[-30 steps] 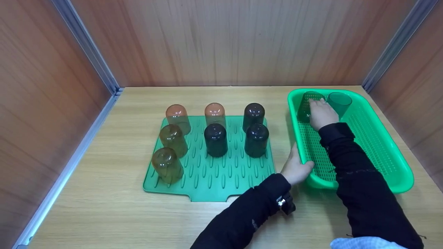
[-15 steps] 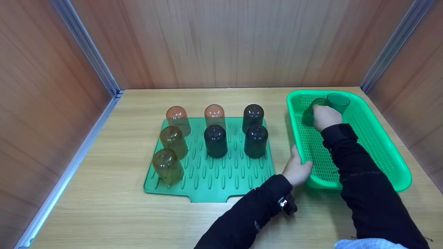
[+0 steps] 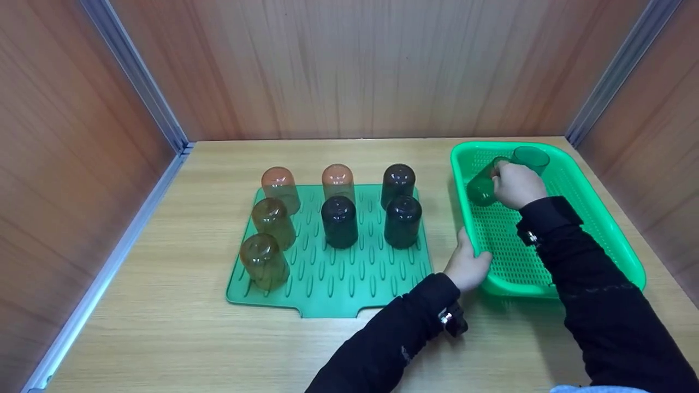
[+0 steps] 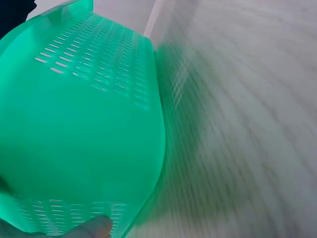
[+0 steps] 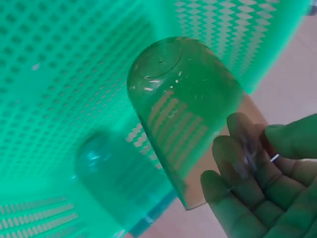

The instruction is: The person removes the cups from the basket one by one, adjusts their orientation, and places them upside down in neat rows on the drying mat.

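My right hand (image 3: 519,185) is inside the green basket (image 3: 633,262), pinching the rim of a see-through cup (image 3: 481,188). In the right wrist view that cup (image 5: 185,94) leans with its rounded bottom away from the hand, thumb and fingers at its open end. A second see-through cup (image 3: 531,157), bluish in the right wrist view, stands beside it at the basket's far end. My left hand (image 3: 468,263) holds the basket's near left side by the rim; the left wrist view shows a fingertip (image 4: 96,227) against the perforated wall.
Left of the basket lies a green ribbed drying mat (image 3: 327,284). Several upturned cups stand on it: orange-pink (image 3: 337,177), amber (image 3: 265,262) and dark (image 3: 403,221). Wood-grain panels (image 3: 349,65) close the table at the back and both sides.
My right hand has taken hold of the left cup and tilted it, its bottom now toward the near left of the basket. The left hand keeps its place on the basket.
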`<state>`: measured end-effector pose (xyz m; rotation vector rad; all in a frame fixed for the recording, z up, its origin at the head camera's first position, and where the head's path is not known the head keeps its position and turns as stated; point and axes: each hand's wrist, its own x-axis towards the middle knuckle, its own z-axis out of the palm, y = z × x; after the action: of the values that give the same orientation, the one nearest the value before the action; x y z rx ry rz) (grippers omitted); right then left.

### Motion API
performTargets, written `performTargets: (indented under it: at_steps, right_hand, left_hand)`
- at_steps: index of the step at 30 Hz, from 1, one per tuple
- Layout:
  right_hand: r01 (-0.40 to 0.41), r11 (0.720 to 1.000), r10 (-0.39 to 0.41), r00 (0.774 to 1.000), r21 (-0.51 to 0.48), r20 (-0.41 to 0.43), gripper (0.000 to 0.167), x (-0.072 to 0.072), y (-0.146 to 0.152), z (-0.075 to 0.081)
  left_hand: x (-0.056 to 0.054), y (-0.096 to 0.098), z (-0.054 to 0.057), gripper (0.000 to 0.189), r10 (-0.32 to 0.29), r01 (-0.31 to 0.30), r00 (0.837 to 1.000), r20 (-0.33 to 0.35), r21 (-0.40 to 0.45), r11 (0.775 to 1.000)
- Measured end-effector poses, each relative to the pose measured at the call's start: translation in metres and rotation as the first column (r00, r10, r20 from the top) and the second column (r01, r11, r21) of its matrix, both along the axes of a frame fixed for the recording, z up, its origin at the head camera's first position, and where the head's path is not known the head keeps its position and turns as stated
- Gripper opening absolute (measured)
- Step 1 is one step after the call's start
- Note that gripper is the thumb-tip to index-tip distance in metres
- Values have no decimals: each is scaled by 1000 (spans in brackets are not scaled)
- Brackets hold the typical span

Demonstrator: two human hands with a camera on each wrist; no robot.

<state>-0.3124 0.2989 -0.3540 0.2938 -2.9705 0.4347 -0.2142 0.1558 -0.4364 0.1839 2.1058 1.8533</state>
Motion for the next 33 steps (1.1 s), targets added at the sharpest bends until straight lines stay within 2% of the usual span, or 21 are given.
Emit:
performTargets:
  at_steps: [4, 11, 18, 24, 29, 33]
  right_hand:
    - [-59, 997, 55, 995, -57, -82, 23, 12, -6, 5]
    - [-92, 986, 53, 963, -138, -264, 20, 40, -13, 19]
    - [-165, 958, 69, 926, -235, -372, 17, 70, -30, 29]
    - [-237, 910, 79, 904, -339, -420, 17, 87, -44, 30]
    - [-264, 849, 68, 914, -459, -399, 16, 96, -50, 25]
    - [-269, 793, 48, 922, -547, -385, 15, 103, -53, 19]
  left_hand:
    - [1, -1, 0, 74, -2, 2, 1000, -4, 6, 1000]
    - [2, -2, 0, 73, -18, 18, 1000, 6, 30, 999]
    - [1, -2, -2, 65, 30, -27, 999, -42, 76, 997]
    - [0, -8, -3, 55, 36, -33, 999, -39, 72, 997]
    - [3, -22, -6, 57, 21, -19, 999, -32, 45, 999]
    - [8, -39, -8, 56, 5, 3, 997, -73, 109, 994]
